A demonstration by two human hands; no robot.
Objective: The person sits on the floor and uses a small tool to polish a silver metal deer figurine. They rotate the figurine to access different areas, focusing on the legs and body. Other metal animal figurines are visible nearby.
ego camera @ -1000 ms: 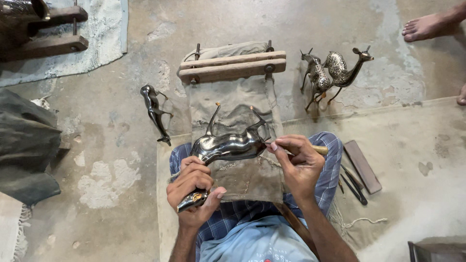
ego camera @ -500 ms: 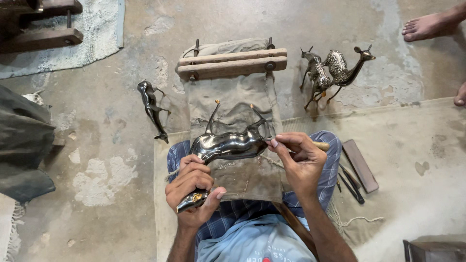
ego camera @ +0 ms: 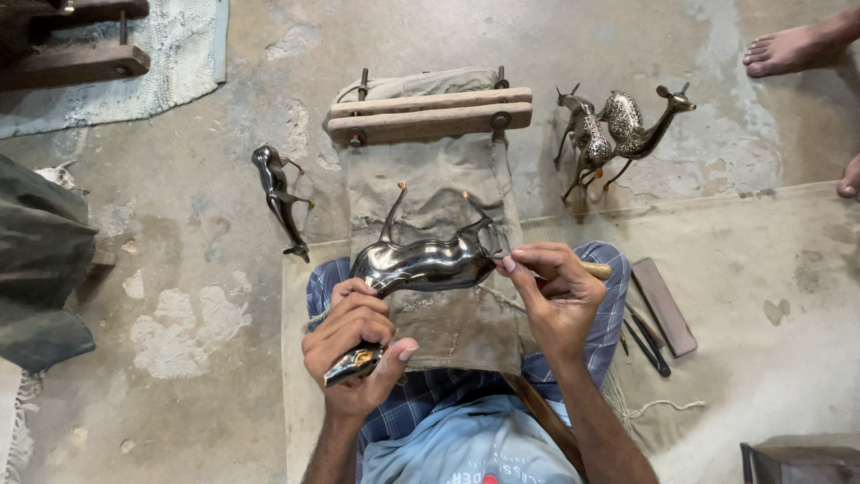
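Observation:
My left hand (ego camera: 356, 345) grips the neck and head of a dark, shiny metal deer figurine (ego camera: 430, 262) that lies on its back over my lap, legs pointing up. My right hand (ego camera: 554, 296) pinches a thin engraving tool with a wooden handle (ego camera: 595, 269), its tip against the figurine's rear end. Under the figurine lies a khaki cloth (ego camera: 448, 323) stretched from a wooden clamp (ego camera: 430, 115) on the floor.
A plain dark deer figurine (ego camera: 279, 199) lies on the concrete to the left. Two engraved deer figurines (ego camera: 614, 125) stand at the upper right. A flat bar (ego camera: 665, 306) and thin tools (ego camera: 647, 339) lie to my right. Another person's bare foot (ego camera: 793, 47) is at the top right.
Both hands keep their grip on the figurine and tool; only the view has shifted slightly.

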